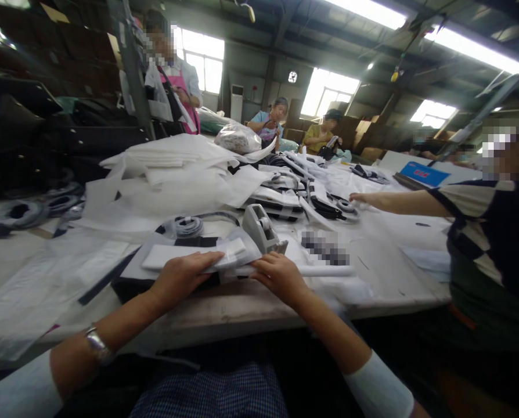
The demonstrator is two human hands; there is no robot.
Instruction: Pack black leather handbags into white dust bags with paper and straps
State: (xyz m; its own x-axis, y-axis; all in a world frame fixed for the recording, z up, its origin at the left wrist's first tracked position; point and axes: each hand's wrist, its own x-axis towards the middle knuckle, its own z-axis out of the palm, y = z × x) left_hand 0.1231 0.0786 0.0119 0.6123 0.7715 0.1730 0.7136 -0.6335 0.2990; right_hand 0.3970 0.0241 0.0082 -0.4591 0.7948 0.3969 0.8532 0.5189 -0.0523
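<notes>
At the table's near edge lies a black bag-like piece point(133, 285) with white foam wrapping point(159, 257) over it. My left hand point(185, 274) is closed on the wrapping's near side, its index finger stretched along the top. Clear plastic point(238, 248) covers the part between my hands. My right hand point(281, 277) has its fingers bent around the right end of the wrapping, where a white foam strip point(324, 271) sticks out to the right. Just behind stands a grey tape dispenser point(259, 226). A coiled, plastic-wrapped strap point(187, 226) sits behind the black piece.
White sheets point(168, 174) are piled at the back left, with black wrapped bags point(281, 200) beside them. Plastic sleeves point(63, 273) cover the table's left. A co-worker's arm point(399, 202) reaches in from the right. A blue box point(425, 174) stands behind it. Several other people work farther back.
</notes>
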